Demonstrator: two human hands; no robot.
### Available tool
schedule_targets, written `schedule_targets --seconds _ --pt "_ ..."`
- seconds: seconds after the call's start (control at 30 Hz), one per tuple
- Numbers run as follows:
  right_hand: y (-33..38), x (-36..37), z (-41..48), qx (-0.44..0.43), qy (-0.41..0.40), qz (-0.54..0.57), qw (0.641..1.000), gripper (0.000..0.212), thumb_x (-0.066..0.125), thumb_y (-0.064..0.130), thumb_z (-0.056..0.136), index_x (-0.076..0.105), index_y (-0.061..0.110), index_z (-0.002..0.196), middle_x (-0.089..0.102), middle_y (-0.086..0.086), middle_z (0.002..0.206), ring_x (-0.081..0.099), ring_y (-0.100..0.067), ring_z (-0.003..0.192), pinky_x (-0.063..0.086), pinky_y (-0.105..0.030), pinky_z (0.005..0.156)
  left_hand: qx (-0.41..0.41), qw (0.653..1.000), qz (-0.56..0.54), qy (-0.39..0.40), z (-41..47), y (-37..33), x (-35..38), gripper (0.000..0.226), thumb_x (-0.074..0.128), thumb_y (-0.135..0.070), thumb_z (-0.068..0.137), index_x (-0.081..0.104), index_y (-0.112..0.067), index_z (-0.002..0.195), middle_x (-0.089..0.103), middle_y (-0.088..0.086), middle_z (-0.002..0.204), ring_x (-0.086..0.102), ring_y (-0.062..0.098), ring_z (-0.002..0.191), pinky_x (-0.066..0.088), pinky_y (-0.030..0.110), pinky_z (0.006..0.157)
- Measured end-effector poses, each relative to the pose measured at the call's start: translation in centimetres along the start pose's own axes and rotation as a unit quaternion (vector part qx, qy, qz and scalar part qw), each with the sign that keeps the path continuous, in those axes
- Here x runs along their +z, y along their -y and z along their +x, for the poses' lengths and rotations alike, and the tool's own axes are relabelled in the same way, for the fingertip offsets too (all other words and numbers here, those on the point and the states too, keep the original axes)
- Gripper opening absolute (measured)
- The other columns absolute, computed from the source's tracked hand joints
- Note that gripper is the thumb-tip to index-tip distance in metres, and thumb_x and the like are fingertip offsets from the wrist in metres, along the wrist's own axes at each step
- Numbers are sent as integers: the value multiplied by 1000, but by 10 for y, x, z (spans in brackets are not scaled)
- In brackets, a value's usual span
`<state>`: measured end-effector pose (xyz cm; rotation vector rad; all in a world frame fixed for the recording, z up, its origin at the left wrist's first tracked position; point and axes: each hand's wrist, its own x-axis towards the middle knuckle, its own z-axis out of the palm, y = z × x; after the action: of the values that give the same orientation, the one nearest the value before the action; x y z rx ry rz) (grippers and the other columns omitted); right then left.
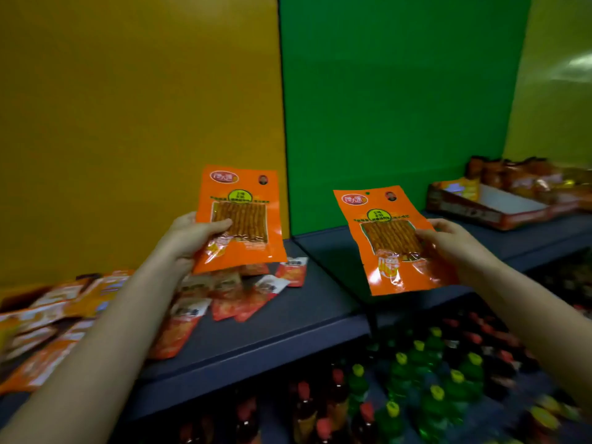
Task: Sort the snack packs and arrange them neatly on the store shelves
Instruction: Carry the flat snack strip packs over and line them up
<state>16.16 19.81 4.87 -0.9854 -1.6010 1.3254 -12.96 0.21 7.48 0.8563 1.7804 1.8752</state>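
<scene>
My left hand (192,235) grips orange pack (240,219) above mixed pile (224,299); right hand (455,241) grips matching pack (397,241) over bare shelf (320,302), faces toward me, probably to compare labels before placing.

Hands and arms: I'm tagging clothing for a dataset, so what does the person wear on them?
Nothing shows: the left hand and right hand are bare, without gloves, rings or a watch, and the left forearm and right forearm are bare, no sleeve in view.
</scene>
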Motion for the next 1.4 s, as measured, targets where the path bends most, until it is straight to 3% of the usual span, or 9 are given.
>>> schedule_targets --seconds 0.13,0.3,0.5,0.83,1.0,1.23,1.4 --pt "-20 -83 7 18 -42 -12 999 16 49 14 96 54 12 111 58 -5 75 54 -17 61 43 -26 54 -21 998 -6 51 -2 22 105 18 64 -4 83 61 -15 96 69 7 80 65 21 65 53 31 60" --pt "-48 -180 14 44 -102 -18 994 13 49 15 96 54 12 107 58 -5 75 55 -17 63 42 -27 55 -62 990 -37 119 -8 47 226 16 63 -7 85 58 -16 98 67 10 88 64 23 73 52 35 63" --pt "-73 -279 30 70 -169 -22 983 17 51 19 95 55 14 111 60 -6 82 57 -20 69 45 -32 63 -91 975 -51 195 -15 63 356 20 62 -8 86 57 -15 105 67 9 85 65 22 70 54 34 61" --pt "-103 -433 47 68 -283 -1 957 26 55 18 93 53 8 116 61 -5 83 59 -18 66 48 -30 60 -90 935 -60 338 -24 68 584 14 58 -9 90 58 -16 101 67 7 85 65 20 70 54 29 55" --pt "-102 -511 78 75 -290 -4 954 31 67 19 84 47 16 108 64 -4 86 66 -17 59 53 -21 43 -82 913 -72 392 -12 68 695 22 57 -8 90 57 -14 111 68 8 88 66 23 74 54 36 64" --pt "-113 -610 138 68 -349 3 935 37 68 19 84 48 15 115 64 -5 89 64 -21 70 52 -29 58 -73 894 -83 435 2 53 837 22 54 -9 92 54 -16 113 66 7 89 65 22 73 52 34 62" --pt "-130 -679 165 65 -370 4 927 36 67 21 84 48 17 113 65 -5 90 65 -22 73 51 -31 63 -79 890 -75 443 2 55 918 30 53 -9 93 52 -14 122 64 11 102 63 20 74 52 33 64"
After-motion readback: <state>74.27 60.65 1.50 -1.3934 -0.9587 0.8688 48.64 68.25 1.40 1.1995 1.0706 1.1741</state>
